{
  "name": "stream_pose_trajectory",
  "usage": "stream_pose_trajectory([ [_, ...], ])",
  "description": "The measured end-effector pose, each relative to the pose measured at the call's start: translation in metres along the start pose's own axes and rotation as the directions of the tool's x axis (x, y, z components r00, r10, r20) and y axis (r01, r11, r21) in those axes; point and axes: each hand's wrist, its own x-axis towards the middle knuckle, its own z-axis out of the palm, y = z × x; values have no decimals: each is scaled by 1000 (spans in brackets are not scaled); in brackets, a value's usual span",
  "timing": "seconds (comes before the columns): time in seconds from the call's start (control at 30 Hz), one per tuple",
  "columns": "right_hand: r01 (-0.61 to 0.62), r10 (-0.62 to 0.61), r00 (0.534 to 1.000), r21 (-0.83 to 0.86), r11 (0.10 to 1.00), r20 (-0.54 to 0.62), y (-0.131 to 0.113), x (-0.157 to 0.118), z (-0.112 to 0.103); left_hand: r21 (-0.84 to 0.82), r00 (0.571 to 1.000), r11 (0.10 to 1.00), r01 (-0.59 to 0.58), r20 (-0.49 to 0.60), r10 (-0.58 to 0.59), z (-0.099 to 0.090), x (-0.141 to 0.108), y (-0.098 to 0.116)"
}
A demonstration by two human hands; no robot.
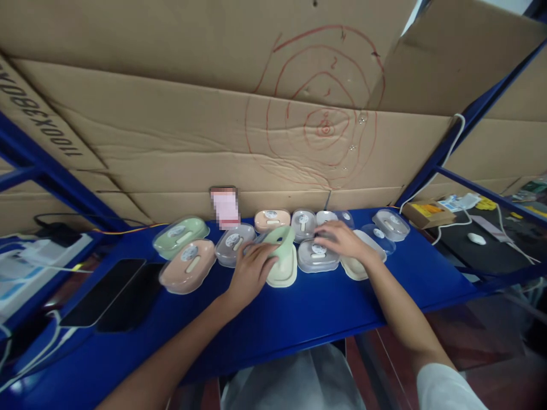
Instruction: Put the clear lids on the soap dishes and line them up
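Observation:
My left hand [254, 269] is closed on the edge of a pale green plastic tray [282, 242]. The tray is tilted above a cream tray [282, 277] lying on the blue table. My right hand [342, 239] reaches over a grey box with a clear lid [318, 261], thumb and fingers apart; its fingertips are slightly blurred, and I see nothing held in them. Under the right wrist lies another cream tray [356, 269], partly covered by the arm. A purplish-grey lidded box [231, 246] stands left of my left hand.
More lidded boxes stand around: green [179, 236], pink [188, 267], peach [272, 219] and grey [391, 223]. A clear lid [382, 239] lies at right. A phone [225, 206] leans on the cardboard wall [192, 142]. Dark flat devices [106, 290] and cables lie at left.

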Motion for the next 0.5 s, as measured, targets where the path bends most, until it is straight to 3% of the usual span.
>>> stream_pose_trajectory([
  [0.07, 104, -111, 986, 66, 992, 122, -12, -4, 0, 17, 998, 1000, 25, -49, -24, -1, 0, -4],
  [0.17, 152, -172, 963, 111, 982, 207, -19, -7, 0, 43, 998, 999, -7, -68, 9, 0, 0, -4],
  [0.3, 184, -188, 971, 41, 982, 144, -18, -4, 3, 89, 992, 988, -130, 8, 129, 4, -2, 6],
  [0.5, 37, -39, 999, -123, 992, -18, -23, 5, 7, 154, 959, 951, -268, 134, 249, 4, -7, 13],
])
